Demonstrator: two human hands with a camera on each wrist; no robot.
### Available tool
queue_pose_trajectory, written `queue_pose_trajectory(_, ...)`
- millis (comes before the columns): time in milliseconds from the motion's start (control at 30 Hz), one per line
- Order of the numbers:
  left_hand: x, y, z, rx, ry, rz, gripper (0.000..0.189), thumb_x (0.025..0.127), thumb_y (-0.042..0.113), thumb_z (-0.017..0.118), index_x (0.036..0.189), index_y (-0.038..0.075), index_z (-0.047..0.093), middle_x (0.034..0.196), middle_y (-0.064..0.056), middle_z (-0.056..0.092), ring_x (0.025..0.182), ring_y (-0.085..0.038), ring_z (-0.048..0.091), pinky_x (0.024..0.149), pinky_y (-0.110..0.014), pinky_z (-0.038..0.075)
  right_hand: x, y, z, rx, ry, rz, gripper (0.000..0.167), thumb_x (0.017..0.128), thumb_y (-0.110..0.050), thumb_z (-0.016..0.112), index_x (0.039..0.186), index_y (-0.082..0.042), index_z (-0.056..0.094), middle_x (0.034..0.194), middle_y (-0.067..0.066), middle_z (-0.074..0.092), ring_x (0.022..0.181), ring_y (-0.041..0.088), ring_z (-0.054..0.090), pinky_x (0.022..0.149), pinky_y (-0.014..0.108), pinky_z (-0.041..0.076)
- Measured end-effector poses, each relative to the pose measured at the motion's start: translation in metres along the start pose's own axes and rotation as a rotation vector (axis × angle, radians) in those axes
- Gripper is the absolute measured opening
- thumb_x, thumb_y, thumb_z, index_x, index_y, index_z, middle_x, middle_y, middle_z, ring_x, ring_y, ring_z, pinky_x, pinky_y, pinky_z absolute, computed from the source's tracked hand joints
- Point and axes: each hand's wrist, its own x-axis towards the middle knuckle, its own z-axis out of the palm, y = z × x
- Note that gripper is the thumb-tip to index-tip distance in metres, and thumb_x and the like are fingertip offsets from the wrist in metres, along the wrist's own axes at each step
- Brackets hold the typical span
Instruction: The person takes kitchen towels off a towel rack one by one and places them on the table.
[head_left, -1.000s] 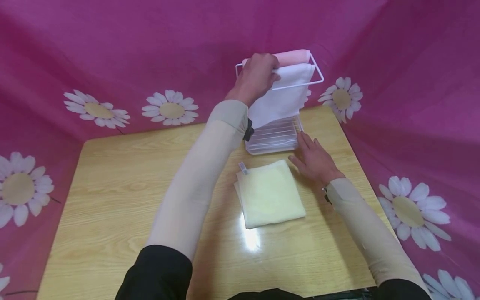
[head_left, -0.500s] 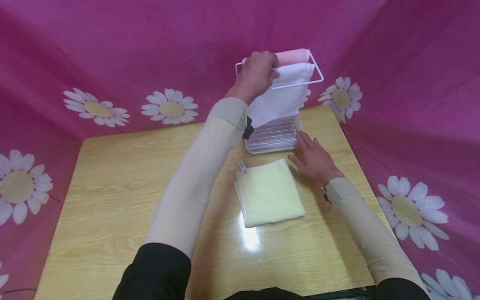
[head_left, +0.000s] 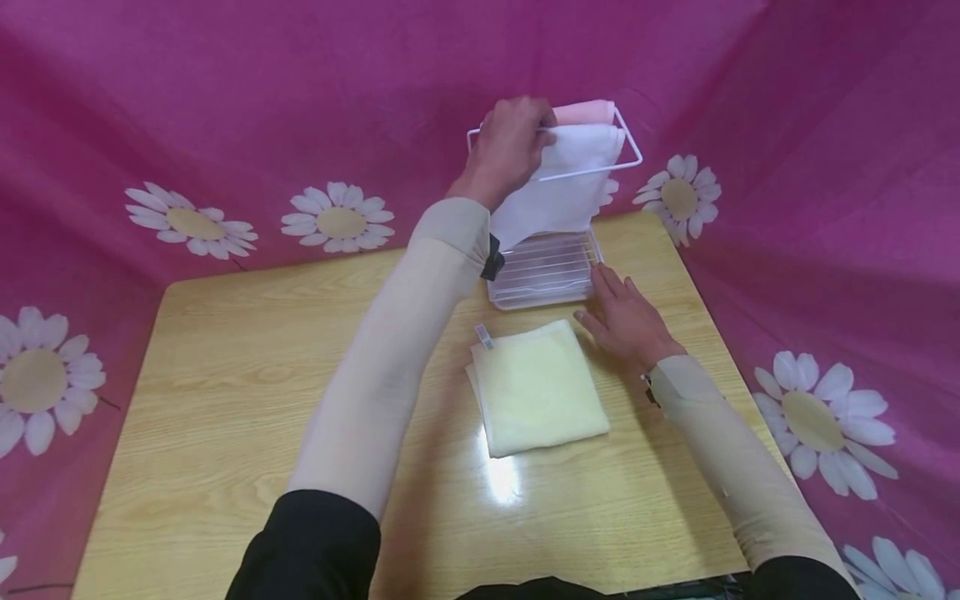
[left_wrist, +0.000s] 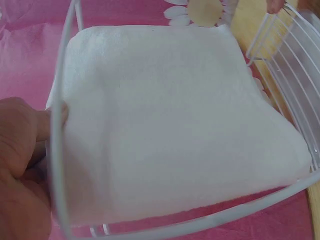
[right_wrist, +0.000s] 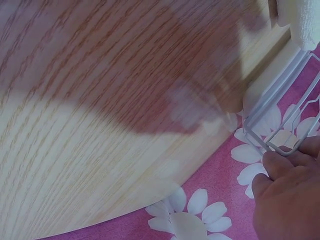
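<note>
I have my left hand [head_left: 508, 154] pinching the white towel [head_left: 577, 187] hung on the wire rack [head_left: 553, 271] near the far right corner of the counter [head_left: 247, 392]; my right hand [head_left: 628, 323], fingers extended, touches the rack's base.

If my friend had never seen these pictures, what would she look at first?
Probably the bright pink backdrop with big daisies, behind and beside the wooden table. Next, perhaps, the white towel hanging from the top of the white rack, where the left hand pinches it. Then the folded yellow cloth, lying on the table in front of the rack.
</note>
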Motion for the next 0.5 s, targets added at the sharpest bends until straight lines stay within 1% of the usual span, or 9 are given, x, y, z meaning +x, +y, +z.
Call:
queue_pose_trajectory(133, 0.001, 0.003, -0.004, -0.021, 0.016, -0.031, 0.025, 0.101, 0.018, 0.062, 0.123, 0.011, 0.071, 0.119, -0.001, 0.069, 0.112, -0.015, 0.061, 0.097, -0.022, 0.045, 0.001, 0.001, 0.001, -0.005, -0.012, 0.006, 0.085, 0.103, -0.05, 0.045, 0.159, 0.002, 0.007, 0.165, 0.022, 0.011, 0.151, 0.035, 0.012, 0.12, 0.05, 0.007)
queue_pose_trajectory(267, 0.002, 0.005, -0.009, -0.017, 0.027, -0.057, 0.026, 0.101, 0.02, 0.061, 0.124, 0.012, 0.071, 0.121, -0.001, 0.069, 0.112, -0.014, 0.061, 0.097, -0.019, 0.044, 0.001, 0.002, 0.001, -0.003, -0.026, 0.021, 0.086, 0.103, -0.051, 0.045, 0.16, 0.001, 0.005, 0.165, 0.021, 0.009, 0.151, 0.035, 0.01, 0.12, 0.05, 0.006)
queue_pose_trajectory(333, 0.003, 0.004, -0.012, -0.027, 0.039, -0.059, 0.025, 0.101, 0.02, 0.061, 0.123, 0.012, 0.071, 0.12, -0.001, 0.069, 0.111, -0.014, 0.061, 0.096, -0.019, 0.044, 0.001, 0.001, 0.001, -0.006, -0.032, 0.028, 0.087, 0.103, -0.051, 0.046, 0.16, 0.0, 0.005, 0.165, 0.021, 0.009, 0.151, 0.035, 0.01, 0.12, 0.05, 0.006)
queue_pose_trajectory(500, 0.003, 0.004, -0.02, -0.04, 0.069, -0.04, 0.025, 0.102, 0.019, 0.06, 0.122, 0.01, 0.071, 0.12, -0.004, 0.069, 0.111, -0.016, 0.061, 0.097, -0.02, 0.043, 0.002, 0.001, 0.001, -0.011, -0.034, 0.028, 0.086, 0.103, -0.051, 0.046, 0.159, 0.001, 0.006, 0.165, 0.021, 0.009, 0.151, 0.036, 0.01, 0.12, 0.05, 0.007)
